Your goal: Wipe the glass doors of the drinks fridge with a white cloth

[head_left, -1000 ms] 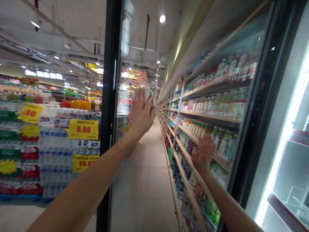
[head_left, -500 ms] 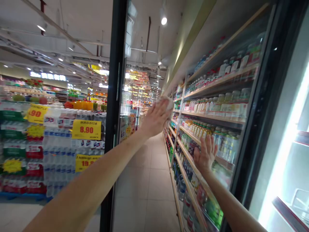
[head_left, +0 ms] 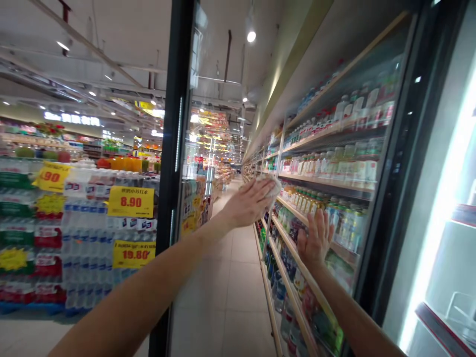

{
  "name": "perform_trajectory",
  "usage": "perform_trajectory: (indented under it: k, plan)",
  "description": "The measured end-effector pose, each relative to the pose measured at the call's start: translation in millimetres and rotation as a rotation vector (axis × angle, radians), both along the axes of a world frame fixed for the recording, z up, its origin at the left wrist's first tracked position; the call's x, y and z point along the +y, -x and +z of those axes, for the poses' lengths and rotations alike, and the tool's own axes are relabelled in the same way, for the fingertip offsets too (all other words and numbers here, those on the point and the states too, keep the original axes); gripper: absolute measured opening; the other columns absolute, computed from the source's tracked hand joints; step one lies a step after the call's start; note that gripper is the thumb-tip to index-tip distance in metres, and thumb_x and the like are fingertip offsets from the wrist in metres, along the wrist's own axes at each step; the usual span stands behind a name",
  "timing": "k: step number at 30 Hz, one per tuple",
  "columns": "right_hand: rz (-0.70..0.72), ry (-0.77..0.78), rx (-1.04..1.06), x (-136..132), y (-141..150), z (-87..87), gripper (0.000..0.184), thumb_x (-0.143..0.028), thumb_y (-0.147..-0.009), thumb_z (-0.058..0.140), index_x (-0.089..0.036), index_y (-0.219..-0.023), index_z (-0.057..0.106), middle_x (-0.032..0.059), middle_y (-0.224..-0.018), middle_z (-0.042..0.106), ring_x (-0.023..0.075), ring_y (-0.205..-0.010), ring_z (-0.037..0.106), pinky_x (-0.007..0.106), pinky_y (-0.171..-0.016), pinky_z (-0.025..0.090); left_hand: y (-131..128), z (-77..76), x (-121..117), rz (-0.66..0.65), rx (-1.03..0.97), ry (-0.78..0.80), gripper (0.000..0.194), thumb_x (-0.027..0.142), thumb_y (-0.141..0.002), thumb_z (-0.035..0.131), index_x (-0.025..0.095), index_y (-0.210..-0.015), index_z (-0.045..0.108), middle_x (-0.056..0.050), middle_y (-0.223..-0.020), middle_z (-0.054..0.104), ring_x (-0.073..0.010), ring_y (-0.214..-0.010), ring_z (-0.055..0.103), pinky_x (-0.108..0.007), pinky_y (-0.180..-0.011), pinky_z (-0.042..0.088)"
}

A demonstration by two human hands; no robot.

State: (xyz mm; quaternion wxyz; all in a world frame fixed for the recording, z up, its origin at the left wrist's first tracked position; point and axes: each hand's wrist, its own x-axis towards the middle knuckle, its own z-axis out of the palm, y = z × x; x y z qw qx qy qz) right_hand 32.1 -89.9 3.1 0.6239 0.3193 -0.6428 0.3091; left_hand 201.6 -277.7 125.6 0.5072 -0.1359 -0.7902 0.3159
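Supermarket aisle (head_left: 247, 277) seen through a black-framed glass door (head_left: 219, 233), a white cloth (head_left: 275, 185) on its pane just toward three o'clock from centre.
The person's left hand (head_left: 248, 201), reaching in from seven o'clock, holds the cloth under flattened fingers; the right hand (head_left: 316, 237), at four o'clock, is wide open, its palm facing the pane and apparently against it. Beyond the glass, shelves (head_left: 327, 182) of bottled drinks run toward two and three o'clock. Stacked bottle packs (head_left: 87, 248) with yellow price signs (head_left: 131, 202) stand at eight to nine.
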Motion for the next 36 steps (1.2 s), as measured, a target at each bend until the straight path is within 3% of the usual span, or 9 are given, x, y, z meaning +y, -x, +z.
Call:
perform_trajectory:
  k: [3,5,10,14,17,23,28,33,36]
  plan:
    - [-0.005,0.008,0.020,0.0,-0.8,0.8,0.054,-0.029,-0.082,0.042,-0.020,-0.134,0.035,0.0131,-0.142,0.032,0.0289,-0.133,0.023,0.054,-0.104,0.020,-12.1,10.9,-12.7,0.075,0.312,-0.305,0.045,0.030,-0.085,0.040,0.020,-0.128,0.040,-0.009,-0.144,0.027,-0.0223,-0.135,0.019,-0.042,-0.109,0.019]
    - [-0.009,0.005,0.021,-0.2,-1.5,1.2,0.054,-0.028,-0.082,0.042,-0.020,-0.134,0.034,0.0130,-0.142,0.032,0.0287,-0.134,0.023,0.054,-0.104,0.020,-19.4,-1.1,-17.5,0.106,0.408,-0.393,0.047,0.029,-0.083,0.042,0.018,-0.129,0.039,-0.011,-0.145,0.025,-0.0247,-0.135,0.017,-0.044,-0.108,0.020]
    - [-0.022,-0.009,-0.002,-1.6,-2.8,0.6,0.054,-0.028,-0.082,0.043,-0.020,-0.134,0.033,0.0129,-0.142,0.031,0.0290,-0.134,0.023,0.055,-0.104,0.020,-36.2,-98.4,-19.3,0.050,0.002,-0.011,0.046,0.031,-0.082,0.045,0.024,-0.127,0.042,-0.004,-0.139,0.039,-0.0193,-0.133,0.025,-0.037,-0.111,0.015]
    - [-0.028,-0.014,-0.015,-3.6,-3.8,0.4,0.053,-0.029,-0.082,0.042,-0.020,-0.134,0.034,0.0122,-0.143,0.031,0.0283,-0.134,0.022,0.054,-0.104,0.019,-58.2,-134.1,-42.8,0.119,0.124,-0.240,0.053,0.029,-0.078,0.050,0.026,-0.130,0.039,-0.006,-0.140,0.036,-0.0207,-0.133,0.025,-0.041,-0.110,0.019]
    - [-0.027,-0.015,-0.013,-4.9,-4.2,0.9,0.053,-0.029,-0.082,0.041,-0.019,-0.134,0.033,0.0128,-0.143,0.030,0.0283,-0.134,0.021,0.054,-0.104,0.018,-60.3,-138.1,-48.5,0.214,0.408,-0.528,0.062,0.025,-0.077,0.052,0.018,-0.135,0.031,-0.016,-0.145,0.023,-0.0285,-0.135,0.016,-0.050,-0.105,0.026]
    - [-0.028,-0.020,-0.004,-6.1,-1.6,1.1,0.054,-0.029,-0.082,0.042,-0.019,-0.134,0.034,0.0137,-0.143,0.030,0.0288,-0.134,0.021,0.055,-0.104,0.017,-33.5,-150.7,-26.2,0.046,0.029,-0.146,0.050,0.033,-0.078,0.050,0.030,-0.128,0.041,-0.003,-0.137,0.042,-0.0177,-0.130,0.031,-0.037,-0.111,0.017]
    - [-0.040,-0.001,0.005,-7.7,-2.5,0.5,0.052,-0.031,-0.082,0.042,-0.018,-0.132,0.037,0.0140,-0.141,0.033,0.0285,-0.133,0.023,0.053,-0.104,0.019,-35.2,-126.7,-30.3,0.153,0.360,-0.512,0.056,0.027,-0.078,0.051,0.024,-0.132,0.036,-0.012,-0.143,0.028,-0.0272,-0.134,0.021,-0.049,-0.105,0.025]
    - [-0.022,0.000,-0.004,-5.1,-0.3,1.2,0.053,-0.030,-0.082,0.041,-0.019,-0.133,0.036,0.0135,-0.142,0.032,0.0287,-0.133,0.023,0.054,-0.104,0.019,-19.9,-124.9,-9.9,0.017,-0.057,-0.042,0.049,0.031,-0.082,0.045,0.029,-0.130,0.037,-0.003,-0.141,0.035,-0.0164,-0.132,0.026,-0.036,-0.111,0.017]
    - [0.017,0.012,0.006,-3.7,-6.5,4.4,0.053,-0.029,-0.083,0.042,-0.020,-0.134,0.035,0.0133,-0.142,0.031,0.0298,-0.133,0.023,0.057,-0.104,0.018,-2.5,-105.0,5.7,0.039,-0.017,-0.136,0.048,0.031,-0.084,0.041,0.025,-0.132,0.035,-0.003,-0.142,0.033,-0.0170,-0.133,0.024,-0.038,-0.110,0.018]
